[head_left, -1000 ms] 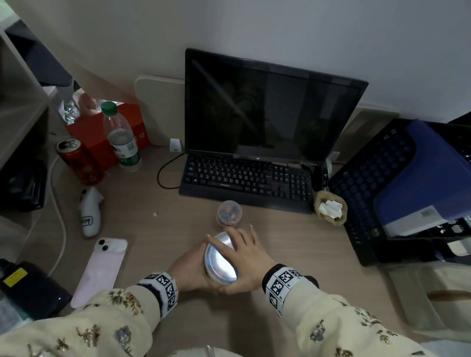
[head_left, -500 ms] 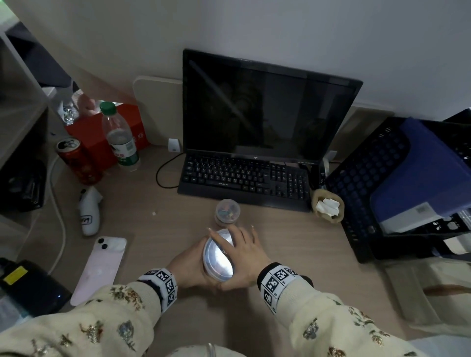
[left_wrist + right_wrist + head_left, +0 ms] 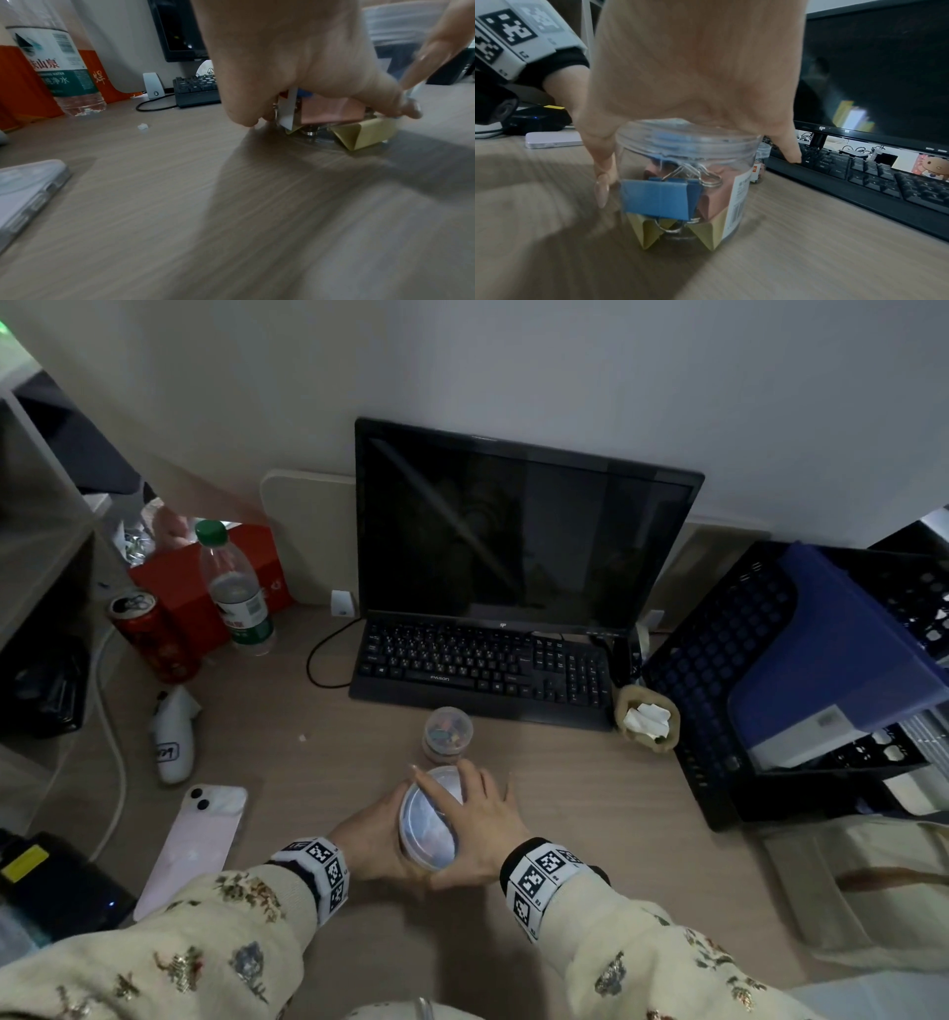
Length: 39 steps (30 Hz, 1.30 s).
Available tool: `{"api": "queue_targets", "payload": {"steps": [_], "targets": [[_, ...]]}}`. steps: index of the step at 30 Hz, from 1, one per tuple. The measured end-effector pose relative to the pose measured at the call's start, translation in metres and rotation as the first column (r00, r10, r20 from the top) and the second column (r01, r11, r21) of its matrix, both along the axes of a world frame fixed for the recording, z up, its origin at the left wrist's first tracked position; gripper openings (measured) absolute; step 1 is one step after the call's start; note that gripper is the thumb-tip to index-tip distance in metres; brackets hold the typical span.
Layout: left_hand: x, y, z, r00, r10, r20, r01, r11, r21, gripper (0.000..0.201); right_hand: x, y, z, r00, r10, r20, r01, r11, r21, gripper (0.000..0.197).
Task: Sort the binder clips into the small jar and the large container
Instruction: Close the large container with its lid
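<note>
Cream floral-embroidered sleeves (image 3: 215, 947) — black-and-white coded wristbands (image 3: 321, 868).

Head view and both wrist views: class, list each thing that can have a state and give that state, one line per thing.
Large container: upright on the desk, lid on, binder clips inside.
Small jar: upright, lid on, small coloured clips inside.
Left hand: grips the large container's side.
Right hand: rests over its lid.
Monitor: screen dark.
Water bottle: capped, upright.

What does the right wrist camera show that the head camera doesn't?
Only the right wrist view shows the blue, yellow and pink binder clips inside the large clear plastic container.

Only the head view shows the pink phone whole and the green-capped water bottle.

Both show the right hand spread over the container's lid, plus the small clear jar.
</note>
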State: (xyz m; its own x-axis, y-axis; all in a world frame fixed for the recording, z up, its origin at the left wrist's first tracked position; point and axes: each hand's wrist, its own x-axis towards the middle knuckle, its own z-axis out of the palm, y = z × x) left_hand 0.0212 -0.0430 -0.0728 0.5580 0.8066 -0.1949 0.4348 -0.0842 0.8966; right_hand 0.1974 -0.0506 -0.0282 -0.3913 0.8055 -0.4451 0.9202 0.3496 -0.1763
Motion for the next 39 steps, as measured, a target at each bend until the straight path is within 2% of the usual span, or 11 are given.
{"api": "queue_targets", "payload": {"steps": [4,8,10,11,17,19,21,24,27,31,39], "targets": [[0.005,0.004,0.011,0.996,-0.047,-0.079,0.053,0.996,0.067,0.092,0.005,-0.01,0.001,0.997,-0.058,-0.043,0.058,0.998,0.011,0.125],[0.009,0.006,0.006,0.982,-0.082,-0.172,0.091,0.995,0.045,0.119,0.029,-0.009,0.019,0.982,-0.156,-0.11,0.151,0.987,-0.056,0.118],[0.007,0.011,0.005,0.958,-0.09,-0.271,0.109,0.993,0.055,0.131,0.048,-0.001,0.029,0.977,-0.195,-0.082,0.191,0.98,-0.06,0.115],[0.006,0.014,0.006,0.949,-0.075,-0.307,0.102,0.992,0.073,0.131,0.059,0.005,0.032,0.974,-0.217,-0.06,0.214,0.975,-0.055,0.116],[0.014,0.035,0.016,0.902,0.137,-0.409,0.0,0.948,0.317,0.071,0.107,0.045,0.033,0.924,-0.382,0.024,0.383,0.924,-0.024,0.124],[0.019,0.043,0.012,0.897,0.165,-0.411,-0.033,0.951,0.309,0.074,0.111,0.056,0.03,0.908,-0.419,0.019,0.419,0.907,-0.039,0.125],[0.023,0.052,0.004,0.881,0.147,-0.45,-0.004,0.953,0.303,0.082,0.11,0.067,0.022,0.898,-0.44,-0.006,0.439,0.896,-0.068,0.126],[0.025,0.062,-0.005,0.84,0.089,-0.535,0.084,0.953,0.291,0.085,0.103,0.079,0.008,0.91,-0.414,-0.033,0.411,0.909,-0.071,0.125],[0.027,0.064,-0.014,0.819,0.072,-0.569,0.087,0.965,0.247,0.093,0.091,0.087,-0.002,0.932,-0.358,-0.065,0.355,0.933,-0.052,0.121],[0.029,0.061,-0.02,0.81,0.081,-0.581,0.087,0.963,0.256,0.081,0.074,0.1,-0.007,0.959,-0.285,-0.005,0.284,0.957,-0.06,0.121],[0.03,0.063,-0.012,0.79,0.072,-0.609,0.093,0.968,0.234,0.081,0.071,0.108,-0.006,0.965,-0.257,0.048,0.261,0.962,-0.085,0.125]]}}
